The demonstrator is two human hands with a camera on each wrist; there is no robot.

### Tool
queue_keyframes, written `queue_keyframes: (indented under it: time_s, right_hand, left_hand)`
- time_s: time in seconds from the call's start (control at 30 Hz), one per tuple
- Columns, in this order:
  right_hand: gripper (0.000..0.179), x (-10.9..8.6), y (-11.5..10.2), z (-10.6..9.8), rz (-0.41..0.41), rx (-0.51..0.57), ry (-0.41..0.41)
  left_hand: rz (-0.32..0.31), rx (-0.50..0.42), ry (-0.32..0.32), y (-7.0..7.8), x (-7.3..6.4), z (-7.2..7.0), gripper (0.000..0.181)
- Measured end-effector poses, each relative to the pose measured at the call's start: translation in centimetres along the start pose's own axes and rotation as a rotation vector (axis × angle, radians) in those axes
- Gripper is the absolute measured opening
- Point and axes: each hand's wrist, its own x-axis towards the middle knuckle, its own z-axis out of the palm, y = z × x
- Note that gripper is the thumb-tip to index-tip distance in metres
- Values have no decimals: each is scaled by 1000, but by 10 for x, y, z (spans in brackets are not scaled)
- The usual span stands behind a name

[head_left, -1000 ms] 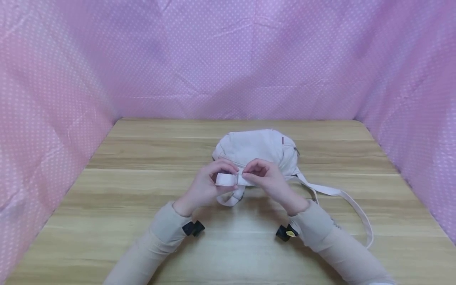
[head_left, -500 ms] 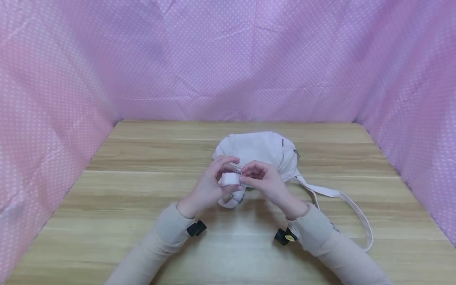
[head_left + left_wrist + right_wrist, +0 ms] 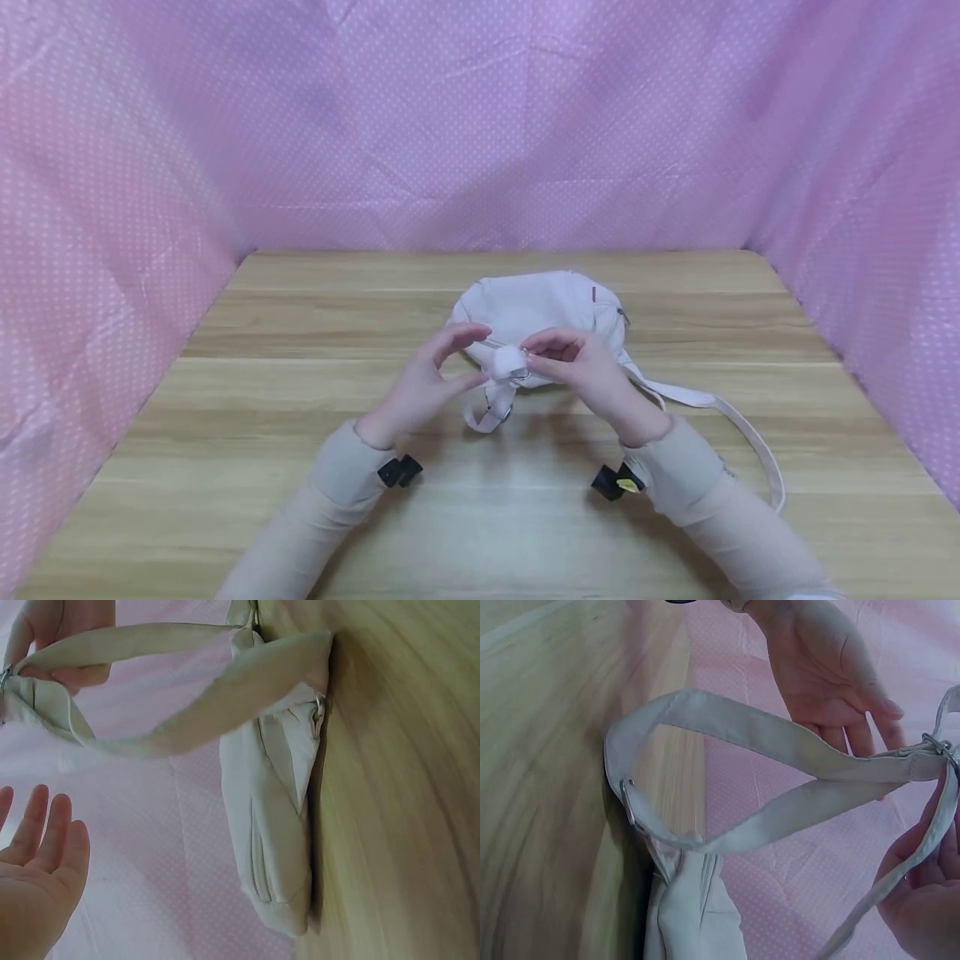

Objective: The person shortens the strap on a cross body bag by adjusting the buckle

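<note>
A white fabric bag (image 3: 536, 304) lies on the wooden table beyond both hands. Its strap (image 3: 735, 724) rises off the table in a loop. Between thumb and fingers, my right hand (image 3: 588, 375) pinches the strap beside a metal strap buckle (image 3: 937, 746). A short white strap end (image 3: 508, 362) curls in front of those fingertips. Facing it, my left hand (image 3: 420, 383) has its thumb and fingers spread, apart from the strap. The left wrist view shows that hand's fingers extended and holding nothing. Lower on the loop sits a second metal buckle (image 3: 630, 804).
A longer strap (image 3: 750, 437) trails from the bag over the right side of the wooden table (image 3: 247, 417). Pink dotted cloth (image 3: 480, 125) hangs behind and along both sides. Black wrist cameras (image 3: 400, 472) sit on the cuffs.
My left hand has let go of the strap and drawn back left with fingers spread. My right hand has the strap's buckle end, which has shifted slightly right and up.
</note>
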Motion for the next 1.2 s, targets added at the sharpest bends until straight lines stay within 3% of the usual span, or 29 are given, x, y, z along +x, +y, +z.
queue_keyframes:
  time_s: [0.23,0.37,0.5,0.77,0.93,1.2]
  right_hand:
    - [33,0,-5,-13,-19,19,30]
    - [40,-1,-7,-17,-61,57,43]
    - [35,-2,-10,-19,-64,81,46]
    - [31,-4,-7,-23,-113,183,2]
    - [35,-4,-7,-25,-157,209,-7]
    - [42,-3,-13,-29,-131,175,13]
  left_hand:
    - [-42,-136,-57,-5,13,5,38]
    - [-67,-146,-116,-6,19,9,35]
    - [-84,-139,-151,-5,21,13,34]
    - [-116,-126,-85,-4,19,19,27]
    - [-88,-159,-81,-4,17,19,27]
    - [-24,-134,-124,-5,9,10,26]
